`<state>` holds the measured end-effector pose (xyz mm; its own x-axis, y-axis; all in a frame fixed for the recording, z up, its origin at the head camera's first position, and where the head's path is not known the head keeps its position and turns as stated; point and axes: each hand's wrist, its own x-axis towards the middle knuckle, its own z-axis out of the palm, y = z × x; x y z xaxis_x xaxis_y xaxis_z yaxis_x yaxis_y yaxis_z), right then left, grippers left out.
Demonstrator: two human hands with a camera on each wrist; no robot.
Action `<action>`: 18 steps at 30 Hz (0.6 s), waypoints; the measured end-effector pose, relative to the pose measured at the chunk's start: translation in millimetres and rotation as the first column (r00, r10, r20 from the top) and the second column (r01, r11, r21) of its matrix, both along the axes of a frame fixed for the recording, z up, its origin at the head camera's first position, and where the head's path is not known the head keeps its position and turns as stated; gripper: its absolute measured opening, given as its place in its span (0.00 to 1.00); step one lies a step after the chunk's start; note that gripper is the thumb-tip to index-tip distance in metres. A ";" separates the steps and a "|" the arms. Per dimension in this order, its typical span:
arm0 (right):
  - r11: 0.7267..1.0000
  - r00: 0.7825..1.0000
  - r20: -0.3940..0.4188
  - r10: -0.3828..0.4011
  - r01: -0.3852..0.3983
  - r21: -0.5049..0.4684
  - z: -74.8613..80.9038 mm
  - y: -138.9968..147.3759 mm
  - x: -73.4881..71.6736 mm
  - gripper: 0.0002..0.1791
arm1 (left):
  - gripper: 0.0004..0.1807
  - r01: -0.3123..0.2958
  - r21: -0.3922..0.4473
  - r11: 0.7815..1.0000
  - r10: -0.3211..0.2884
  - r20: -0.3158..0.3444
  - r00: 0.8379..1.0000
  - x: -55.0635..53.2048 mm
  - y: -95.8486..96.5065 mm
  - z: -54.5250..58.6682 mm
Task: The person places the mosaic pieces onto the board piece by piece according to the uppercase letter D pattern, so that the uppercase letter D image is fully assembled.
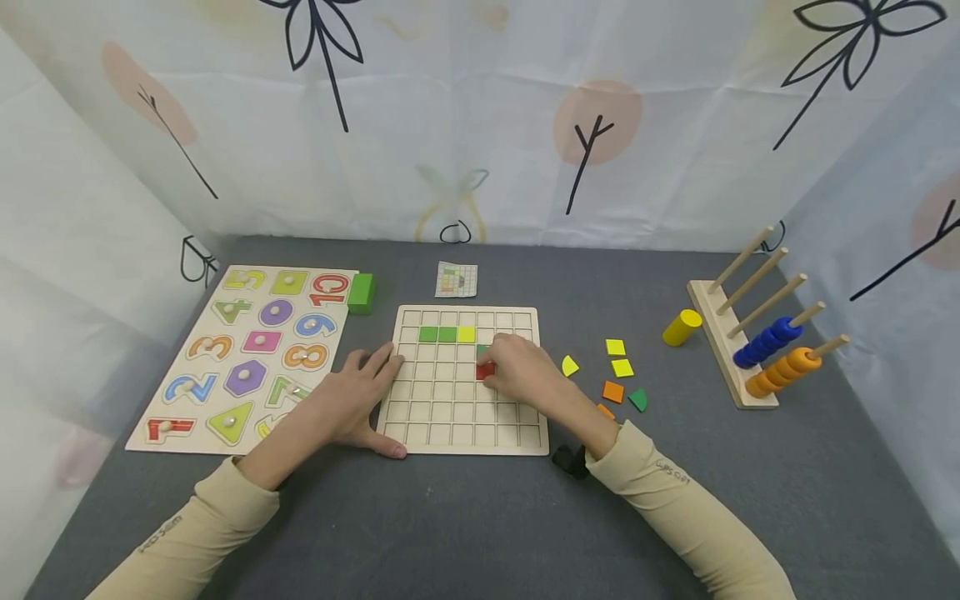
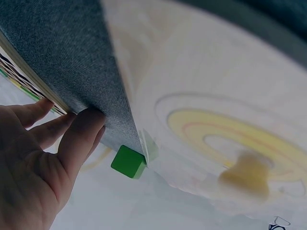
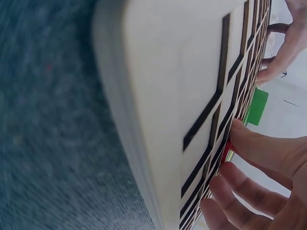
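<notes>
A wooden grid board (image 1: 465, 435) lies flat on the table. In its upper part sit two green square tiles (image 1: 428, 334) and a yellow square tile (image 1: 466, 334) in a row. My right hand (image 1: 521, 372) is over the board's right half, pinching a red tile (image 1: 484, 372) between thumb and fingers against the grid. Just above that tile, a green piece (image 1: 482, 351) is partly hidden by the fingers. The right wrist view shows the red tile only as a sliver. My left hand (image 1: 352, 400) rests along the board's left edge, its fingers extended and thumb near the lower corner.
A number puzzle board (image 1: 225, 333) lies left, a green block (image 1: 361, 293) at its corner. Behind the grid is a small pattern card (image 1: 456, 280). Loose yellow tiles (image 1: 622, 367), orange tiles (image 1: 612, 391) and a green piece (image 1: 638, 400) lie right, before a yellow cylinder (image 1: 682, 327) and peg stand (image 1: 738, 371).
</notes>
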<state>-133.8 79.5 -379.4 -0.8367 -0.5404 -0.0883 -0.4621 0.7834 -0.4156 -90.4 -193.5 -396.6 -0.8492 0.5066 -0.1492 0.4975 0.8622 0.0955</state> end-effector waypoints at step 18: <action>0.998 0.998 -0.024 0.060 -0.060 -0.004 2.4 5.7 5.0 0.12 | 0.71 0.006 0.003 1.000 -0.006 -0.008 1.000 -0.2 -0.2 -1.1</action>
<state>-128.9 85.2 -377.0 -0.8044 -0.5903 -0.0662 -0.5182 0.7519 -0.4076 -90.7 -193.8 -397.7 -0.8472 0.5123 -0.1407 0.5037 0.8587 0.0943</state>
